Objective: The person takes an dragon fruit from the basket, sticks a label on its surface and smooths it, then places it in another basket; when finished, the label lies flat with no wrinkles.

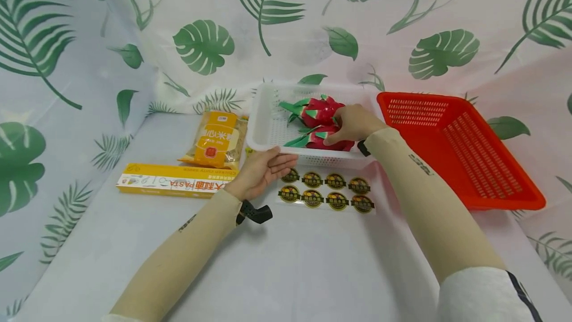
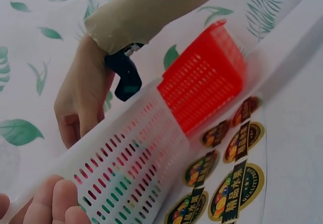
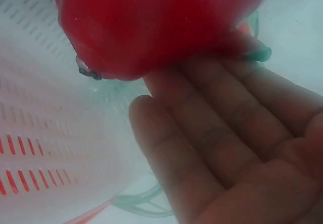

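Two dragon fruits lie in a white basket (image 1: 321, 154), the front one (image 1: 318, 138) just beside the back one (image 1: 318, 113). The right hand (image 1: 359, 122) reaches over the rim and touches the front fruit; whether it grips or has let go, I cannot tell. The left hand (image 1: 262, 170) holds the basket's front rim, thumb at the edge and fingers outside.

To the right stands a red basket (image 1: 484, 148), partly hidden by the right forearm. Left of the white basket is a yellow food bag (image 1: 219, 138); in front of it lies a pasta box (image 1: 172, 181), its right end hidden behind the left hand. A sheet of round stickers (image 1: 324, 195) lies before the white basket.

Everything is on a white tabletop (image 1: 304, 267), backed by white cloth (image 1: 290, 63) printed with green leaves.
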`<action>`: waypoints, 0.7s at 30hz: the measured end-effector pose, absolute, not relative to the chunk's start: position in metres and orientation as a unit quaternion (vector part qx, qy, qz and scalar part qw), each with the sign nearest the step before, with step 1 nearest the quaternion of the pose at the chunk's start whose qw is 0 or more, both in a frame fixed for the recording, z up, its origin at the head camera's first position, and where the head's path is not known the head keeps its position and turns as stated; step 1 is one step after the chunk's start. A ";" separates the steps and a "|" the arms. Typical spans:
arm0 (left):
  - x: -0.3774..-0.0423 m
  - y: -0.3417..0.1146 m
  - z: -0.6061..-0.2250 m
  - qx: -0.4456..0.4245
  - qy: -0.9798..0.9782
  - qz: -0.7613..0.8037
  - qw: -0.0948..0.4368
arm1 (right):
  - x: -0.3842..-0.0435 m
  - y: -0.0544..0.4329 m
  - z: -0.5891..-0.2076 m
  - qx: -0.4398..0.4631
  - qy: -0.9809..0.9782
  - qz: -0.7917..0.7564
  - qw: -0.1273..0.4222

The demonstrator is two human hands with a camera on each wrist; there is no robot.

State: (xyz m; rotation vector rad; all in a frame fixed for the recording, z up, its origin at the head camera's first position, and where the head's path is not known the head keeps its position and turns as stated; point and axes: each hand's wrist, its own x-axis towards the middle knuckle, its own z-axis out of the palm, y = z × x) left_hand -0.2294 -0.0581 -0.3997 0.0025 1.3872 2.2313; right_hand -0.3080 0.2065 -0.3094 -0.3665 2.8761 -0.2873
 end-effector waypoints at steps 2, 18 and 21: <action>-0.230 -0.058 -0.400 -0.005 0.511 0.822 0.251 | -0.307 0.204 -0.308 -0.124 0.982 -0.094 0.108; -0.231 -0.060 -0.403 0.004 0.486 0.838 0.250 | -0.298 0.214 -0.296 -0.082 0.986 -0.136 0.055; -0.231 -0.061 -0.403 0.005 0.486 0.838 0.250 | -0.292 0.219 -0.287 -0.078 0.984 -0.157 0.036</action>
